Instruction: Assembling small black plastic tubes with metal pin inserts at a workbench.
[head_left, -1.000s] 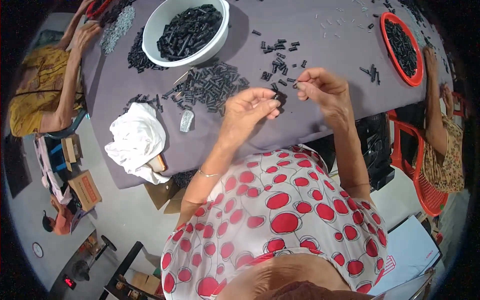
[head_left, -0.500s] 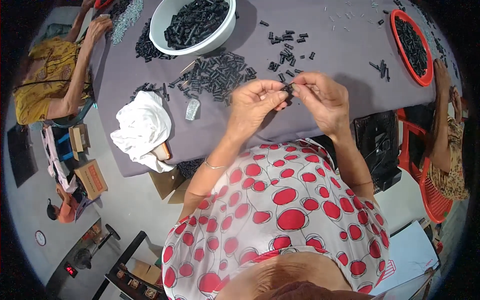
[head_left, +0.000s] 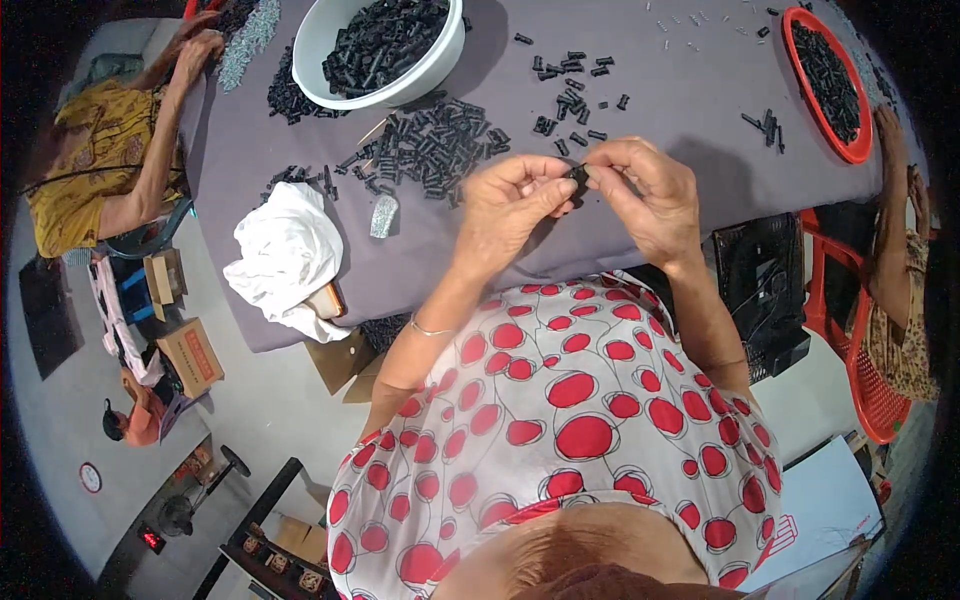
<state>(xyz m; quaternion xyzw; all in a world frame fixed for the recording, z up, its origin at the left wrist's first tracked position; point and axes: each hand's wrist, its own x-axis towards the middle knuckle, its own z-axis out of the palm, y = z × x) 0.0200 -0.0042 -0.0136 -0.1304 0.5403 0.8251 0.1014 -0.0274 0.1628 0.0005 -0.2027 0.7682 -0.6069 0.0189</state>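
Two bare arms run forward from a white dress with red spots (head_left: 575, 400) at the near side of my view, the left one wearing a thin bracelet (head_left: 433, 331). From my distant seat I see an open cardboard box (head_left: 340, 362) tucked under the table on the left and a black crate (head_left: 757, 280) on the right.

Just past the near edge of the purple-grey tablecloth (head_left: 400, 275), the left hand (head_left: 515, 205) pinches a small black piece (head_left: 577, 174) between thumb and fingers. The right hand (head_left: 645, 195) has thumb and forefinger pinched at the right end of that piece; whether it grips a second bit too, I cannot tell.

Left of them I have a crumpled white cloth (head_left: 285, 245) and a small silvery lump (head_left: 382, 216). Farther on lies a heap of black pieces (head_left: 430, 150), and to the right of the heap a loose scatter of similar ones (head_left: 572, 104). On the right, a red tray (head_left: 858, 152) is filled with black pieces, with a co-worker's arm (head_left: 890, 150) beside it.

At the far left, a white basin (head_left: 428, 82) holds many more, and another person's hand (head_left: 203, 45) is near a grey pile (head_left: 252, 45). Tiny pale bits (head_left: 693, 20) dot the far right.
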